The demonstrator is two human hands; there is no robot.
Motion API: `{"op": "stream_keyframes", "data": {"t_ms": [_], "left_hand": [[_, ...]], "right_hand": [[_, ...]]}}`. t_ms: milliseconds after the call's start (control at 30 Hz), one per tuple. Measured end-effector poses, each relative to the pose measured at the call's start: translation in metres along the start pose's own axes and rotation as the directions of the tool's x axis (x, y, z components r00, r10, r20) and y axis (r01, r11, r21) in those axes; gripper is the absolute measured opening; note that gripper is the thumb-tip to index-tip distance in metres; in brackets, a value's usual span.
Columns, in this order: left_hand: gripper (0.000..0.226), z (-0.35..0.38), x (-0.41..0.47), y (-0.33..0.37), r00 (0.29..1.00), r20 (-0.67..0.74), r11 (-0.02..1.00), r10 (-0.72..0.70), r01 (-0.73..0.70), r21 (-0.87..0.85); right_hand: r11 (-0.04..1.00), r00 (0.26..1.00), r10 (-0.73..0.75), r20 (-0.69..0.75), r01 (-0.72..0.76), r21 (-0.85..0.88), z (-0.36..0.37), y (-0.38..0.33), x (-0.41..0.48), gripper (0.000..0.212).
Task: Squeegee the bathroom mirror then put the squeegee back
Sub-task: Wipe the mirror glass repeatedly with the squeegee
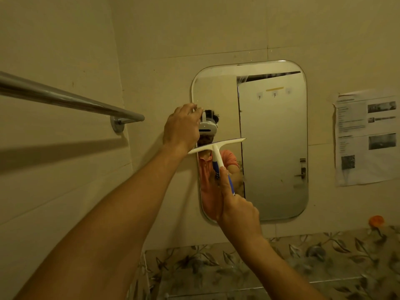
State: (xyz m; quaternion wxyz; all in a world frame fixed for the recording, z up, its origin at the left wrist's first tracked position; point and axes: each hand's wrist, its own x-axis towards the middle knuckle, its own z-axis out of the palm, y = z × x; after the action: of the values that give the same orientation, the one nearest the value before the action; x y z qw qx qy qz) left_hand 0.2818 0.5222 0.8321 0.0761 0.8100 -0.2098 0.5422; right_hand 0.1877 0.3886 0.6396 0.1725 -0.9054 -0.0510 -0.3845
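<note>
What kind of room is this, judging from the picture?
Probably a bathroom: a wall mirror on tiled walls, a metal towel rail, and a squeegee in the right hand.

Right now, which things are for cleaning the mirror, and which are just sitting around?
For the job:
mirror
squeegee, blade against the glass
right hand, gripping the squeegee's handle
left hand, at the mirror's left edge

Just there:
towel rail on the left wall
printed paper stuck on the wall
small orange thing below the paper
</note>
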Motion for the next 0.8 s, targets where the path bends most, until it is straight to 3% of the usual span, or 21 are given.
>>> {"op": "stream_keyframes", "data": {"t_ms": [467, 800], "left_hand": [[0.068, 0.007, 0.001, 0.009, 0.99, 0.138, 0.916, 0.017, -0.071, 0.395], [0.048, 0.007, 0.001, 0.025, 0.993, 0.119, 0.875, -0.019, -0.041, 0.483]], "right_hand": [[0.999, 1.0, 0.015, 0.006, -0.015, -0.042, 0.006, 0.007, -0.014, 0.098], [0.995, 0.999, 0.032, -0.025, -0.034, -0.094, 0.006, 0.013, -0.02, 0.095]]}}
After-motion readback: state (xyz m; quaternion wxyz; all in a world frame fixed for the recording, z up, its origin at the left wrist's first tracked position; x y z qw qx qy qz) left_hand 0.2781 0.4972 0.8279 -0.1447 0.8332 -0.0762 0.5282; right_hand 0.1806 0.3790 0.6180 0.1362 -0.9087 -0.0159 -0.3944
